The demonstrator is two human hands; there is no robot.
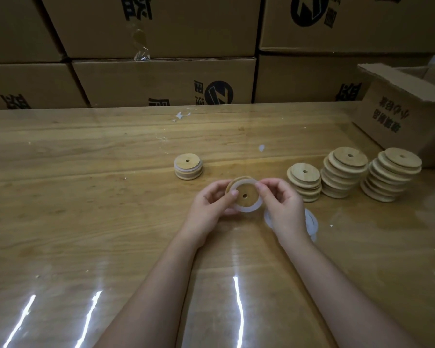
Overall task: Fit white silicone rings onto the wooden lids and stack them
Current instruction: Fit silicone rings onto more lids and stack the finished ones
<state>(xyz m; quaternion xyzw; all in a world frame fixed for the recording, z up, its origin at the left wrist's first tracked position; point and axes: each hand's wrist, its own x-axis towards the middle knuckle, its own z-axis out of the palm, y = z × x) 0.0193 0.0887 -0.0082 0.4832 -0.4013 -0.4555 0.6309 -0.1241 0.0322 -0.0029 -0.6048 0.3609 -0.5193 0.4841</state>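
Note:
Both my hands hold one round wooden lid (244, 190) with a centre hole, tilted toward me above the table. A white silicone ring (255, 205) sits around its inner step. My left hand (209, 207) grips the lid's left edge, thumb on the ring. My right hand (281, 204) pinches the ring at the upper right. Loose white rings (310, 222) lie on the table, partly hidden under my right hand. A short stack of ringed lids (188, 166) stands beyond my hands. Three stacks of bare lids (305, 180) (343, 172) (391, 177) stand to the right.
The glossy wooden table (86, 197) is backed by a wall of stacked cardboard boxes (161, 81). An open cardboard box (402, 111) sits at the back right, close to the rightmost lid stack.

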